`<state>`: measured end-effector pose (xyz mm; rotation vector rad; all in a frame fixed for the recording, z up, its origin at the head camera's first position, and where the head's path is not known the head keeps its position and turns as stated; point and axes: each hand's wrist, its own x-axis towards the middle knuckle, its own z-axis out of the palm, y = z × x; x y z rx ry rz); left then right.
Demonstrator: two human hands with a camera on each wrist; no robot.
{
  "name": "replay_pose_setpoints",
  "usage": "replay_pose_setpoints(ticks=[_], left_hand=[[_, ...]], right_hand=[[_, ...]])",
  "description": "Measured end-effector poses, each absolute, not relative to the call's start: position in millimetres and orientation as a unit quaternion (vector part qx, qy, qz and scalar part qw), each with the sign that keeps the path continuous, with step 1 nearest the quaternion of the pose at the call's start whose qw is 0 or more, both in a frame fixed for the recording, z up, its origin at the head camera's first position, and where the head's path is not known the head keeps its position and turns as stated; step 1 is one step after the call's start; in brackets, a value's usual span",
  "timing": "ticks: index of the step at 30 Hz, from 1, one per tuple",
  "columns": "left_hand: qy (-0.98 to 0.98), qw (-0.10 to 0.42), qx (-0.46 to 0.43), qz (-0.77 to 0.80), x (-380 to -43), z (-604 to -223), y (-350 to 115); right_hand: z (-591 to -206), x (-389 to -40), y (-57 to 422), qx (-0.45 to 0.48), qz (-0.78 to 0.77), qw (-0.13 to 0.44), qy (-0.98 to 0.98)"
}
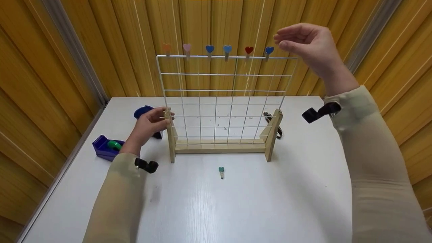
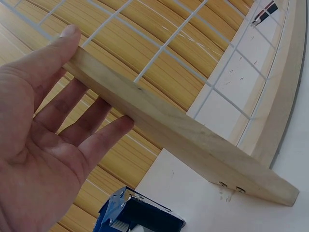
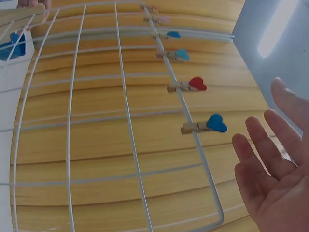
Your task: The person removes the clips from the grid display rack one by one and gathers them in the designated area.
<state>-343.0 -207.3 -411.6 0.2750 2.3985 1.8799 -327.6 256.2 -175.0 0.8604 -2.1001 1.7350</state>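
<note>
A white wire grid [image 1: 233,90] stands upright in a wooden frame. My left hand [image 1: 149,120] grips the frame's left wooden post [image 2: 159,113], thumb on one side and fingers on the other. Along the grid's top wire sit several small heart clothespins, among them an orange one [image 1: 166,48], a red one [image 1: 249,50] and, rightmost, a blue one [image 3: 216,123]. Just right of that blue clothespin, my right hand [image 1: 310,44] is raised, apart from it, with relaxed fingers and nothing held. A green heart clothespin [image 1: 221,172] lies on the table before the frame.
On the white table [image 1: 202,209], a purple tape dispenser [image 1: 104,148] with a green part stands at left. A blue object [image 1: 143,110] is partly hidden behind my left hand. A dark slim item [image 1: 279,132] lies behind the right post. Yellow corrugated walls [image 1: 195,27] enclose the table.
</note>
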Motion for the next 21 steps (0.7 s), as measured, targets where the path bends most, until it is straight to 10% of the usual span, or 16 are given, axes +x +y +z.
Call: replay_pose_setpoints(ticks=[21], left_hand=[[0.769, 0.032, 0.105, 0.630, -345, -414, -209]], right_hand=[[-179, -353, 250, 0.191, 0.448, 0.109, -0.867]])
